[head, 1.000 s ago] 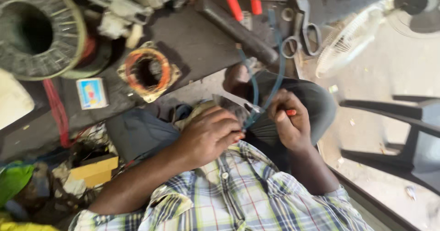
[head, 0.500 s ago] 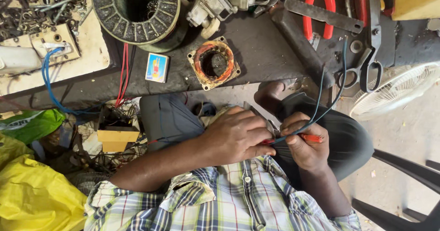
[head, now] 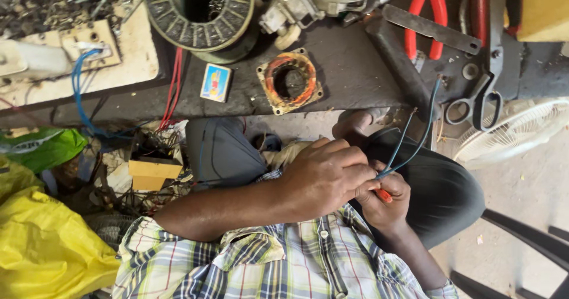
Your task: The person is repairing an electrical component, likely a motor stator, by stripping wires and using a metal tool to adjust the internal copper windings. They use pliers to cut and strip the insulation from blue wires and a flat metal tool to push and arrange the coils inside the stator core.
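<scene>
My left hand (head: 325, 179) and my right hand (head: 386, 209) meet over my lap, above dark trousers. Both pinch a pair of thin blue wires (head: 415, 142) that rise from my fingers toward the edge of the dark workbench (head: 361, 88). My right hand also grips a small red-handled tool (head: 384, 195), mostly hidden by my fingers. What the wires' lower ends join is hidden inside my hands.
On the bench lie a copper-wound motor stator (head: 290, 82), a large wire spool (head: 198, 11), a small matchbox-like pack (head: 216, 82), red pliers (head: 424, 14), scissors (head: 477, 100) and metal parts. A white fan guard (head: 512, 136) stands right; yellow bag (head: 41, 245) left.
The camera view has shifted, showing more of the bench's left side. My hands stay together on the blue wires, with the left hand now covering more of the right.
</scene>
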